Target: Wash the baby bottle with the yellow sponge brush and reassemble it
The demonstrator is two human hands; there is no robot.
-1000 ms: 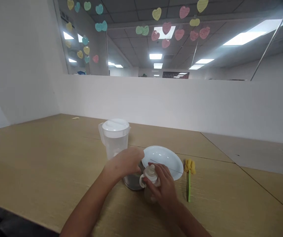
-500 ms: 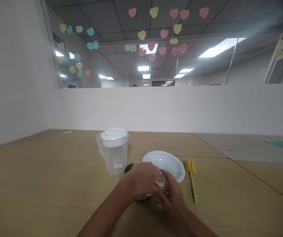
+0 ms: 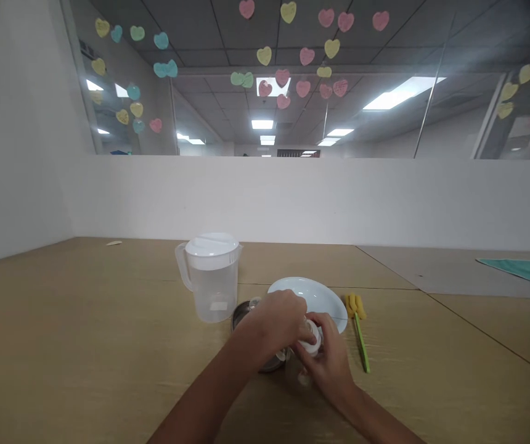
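Note:
A clear baby bottle (image 3: 304,377) is between my hands, in front of the plate, its white round top (image 3: 312,346) tipped toward me. My right hand (image 3: 332,361) wraps round its upper part from the right. My left hand (image 3: 277,317) reaches across from the left, fingers closed on the white top. What lies under those fingertips is hidden. Beneath my left hand and wrist is a round metal bowl (image 3: 238,314), mostly covered. A small clear piece (image 3: 254,302) shows at its rim.
A white oval plate (image 3: 311,293) lies behind my hands. To the left stands a translucent lidded pitcher (image 3: 214,280). A green-handled brush with a yellow sponge head (image 3: 360,336) lies at the right. A teal cloth (image 3: 524,269) is far right, and a white wall (image 3: 265,197) rises behind the table.
The bottle's top has tilted toward me, so its white round top shows where a clear tip showed before. My left fingers have shifted onto it. The whole view has moved slightly.

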